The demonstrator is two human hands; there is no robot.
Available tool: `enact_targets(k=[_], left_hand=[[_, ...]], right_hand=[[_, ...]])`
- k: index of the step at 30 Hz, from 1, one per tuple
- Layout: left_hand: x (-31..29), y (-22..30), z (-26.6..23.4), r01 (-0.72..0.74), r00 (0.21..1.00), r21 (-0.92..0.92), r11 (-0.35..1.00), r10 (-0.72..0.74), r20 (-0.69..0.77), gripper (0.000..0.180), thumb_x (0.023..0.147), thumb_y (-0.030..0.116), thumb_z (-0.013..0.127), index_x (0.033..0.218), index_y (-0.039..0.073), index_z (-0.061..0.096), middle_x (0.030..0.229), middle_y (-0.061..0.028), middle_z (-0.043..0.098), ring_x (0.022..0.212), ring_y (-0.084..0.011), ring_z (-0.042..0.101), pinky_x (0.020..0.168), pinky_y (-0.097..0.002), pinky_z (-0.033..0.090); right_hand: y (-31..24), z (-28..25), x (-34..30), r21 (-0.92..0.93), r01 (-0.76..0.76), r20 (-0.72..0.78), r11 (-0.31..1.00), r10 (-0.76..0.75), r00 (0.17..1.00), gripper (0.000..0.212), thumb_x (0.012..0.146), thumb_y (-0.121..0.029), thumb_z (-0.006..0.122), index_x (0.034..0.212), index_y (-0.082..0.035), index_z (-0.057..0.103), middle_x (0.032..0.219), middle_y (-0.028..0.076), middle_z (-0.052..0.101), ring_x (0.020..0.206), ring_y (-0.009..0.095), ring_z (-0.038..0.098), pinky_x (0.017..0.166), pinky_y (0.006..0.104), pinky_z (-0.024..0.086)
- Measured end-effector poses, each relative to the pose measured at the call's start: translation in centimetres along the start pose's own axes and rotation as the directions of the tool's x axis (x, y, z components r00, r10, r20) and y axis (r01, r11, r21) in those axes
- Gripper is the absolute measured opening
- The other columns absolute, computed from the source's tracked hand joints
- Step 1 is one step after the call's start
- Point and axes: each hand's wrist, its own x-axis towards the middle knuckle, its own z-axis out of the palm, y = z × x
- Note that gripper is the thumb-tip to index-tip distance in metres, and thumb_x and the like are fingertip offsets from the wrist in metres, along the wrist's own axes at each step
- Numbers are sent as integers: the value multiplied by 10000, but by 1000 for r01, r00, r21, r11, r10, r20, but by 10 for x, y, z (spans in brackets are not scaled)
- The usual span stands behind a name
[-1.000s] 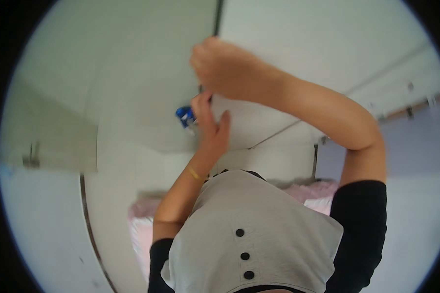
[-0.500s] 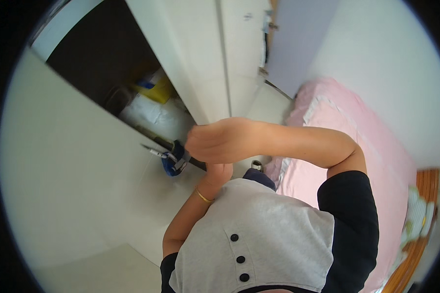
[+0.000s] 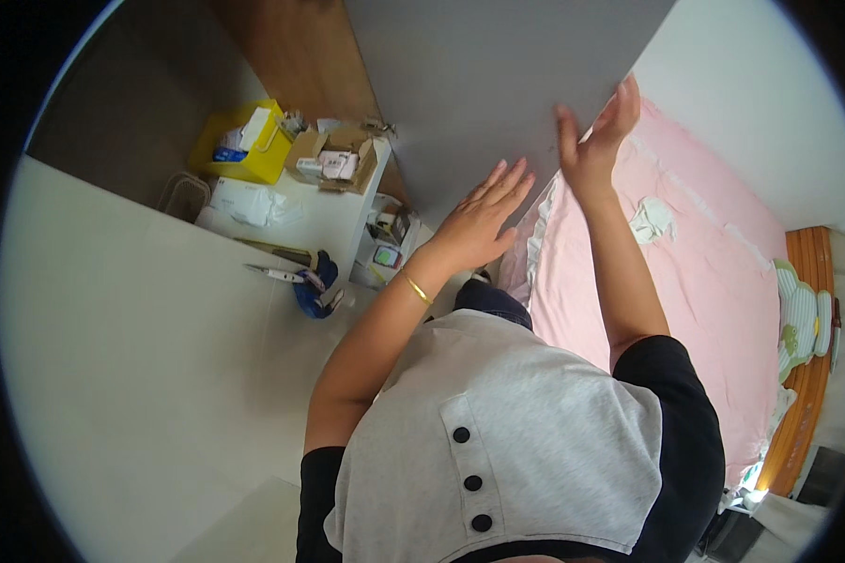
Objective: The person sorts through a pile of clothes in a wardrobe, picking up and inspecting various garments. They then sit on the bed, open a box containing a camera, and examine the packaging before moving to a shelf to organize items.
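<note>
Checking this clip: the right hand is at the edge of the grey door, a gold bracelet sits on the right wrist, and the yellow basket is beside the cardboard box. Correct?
Not quite: the head view shows the gold bracelet on the left wrist. The right hand is at the grey door's edge, and the yellow basket is beside the cardboard box.

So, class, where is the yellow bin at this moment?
In the head view, the yellow bin is at the upper left, on the white shelf, just left of the open cardboard box.
</note>
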Motion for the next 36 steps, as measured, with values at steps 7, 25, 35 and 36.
enact_targets(k=[7,25,35,36], left_hand=[[-42,-25,19,208,967,-111,972,-187,175,690,824,102,584,1432,142,261,1523,-98,110,1397,-322,106,1097,-426,222],[-65,-77,40,460,881,-160,873,-426,207,555,848,142,589,1367,112,393,1499,-154,176,1397,-331,102,1094,-428,207],[-54,-88,47,452,884,-154,879,-419,206,526,836,170,593,1334,107,434,1458,-196,250,1357,-377,204,1084,-437,236],[-49,-87,48,462,879,-148,875,-429,209,524,836,167,594,1332,107,436,1457,-195,253,1358,-374,204,1084,-437,235]], right_hand=[[82,-3,44,-177,-532,127,828,556,822,660,812,-159,657,1344,-11,295,1219,189,489,1094,254,500,932,319,399],[250,52,53,191,-753,216,629,721,658,489,865,-82,599,1300,-15,386,1178,127,568,1063,212,530,902,311,428],[213,39,7,-141,-771,119,621,784,609,455,851,-143,612,1243,9,439,1132,161,577,1027,231,545,885,324,437],[209,29,-14,-239,-815,94,528,848,521,453,847,-139,607,1242,8,442,1123,171,575,1023,239,546,882,336,439]])
